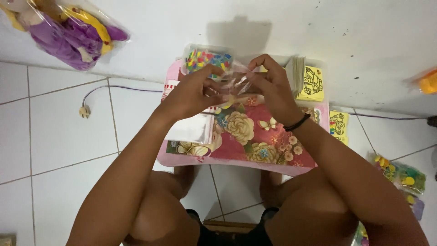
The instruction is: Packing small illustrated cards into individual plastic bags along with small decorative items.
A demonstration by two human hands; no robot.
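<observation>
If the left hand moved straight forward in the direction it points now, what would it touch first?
Probably the clear bag of colourful small pieces, lying just beyond the left hand, which already pinches clear plastic together with the right hand. Depth is unclear, so it might pass above the bag.

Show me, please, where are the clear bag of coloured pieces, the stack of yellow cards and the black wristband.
clear bag of coloured pieces (209,59), head view, on the coloured pieces inside.
stack of yellow cards (312,84), head view, on the top card's drawing.
black wristband (298,123), head view, on the band at the right wrist.
</observation>
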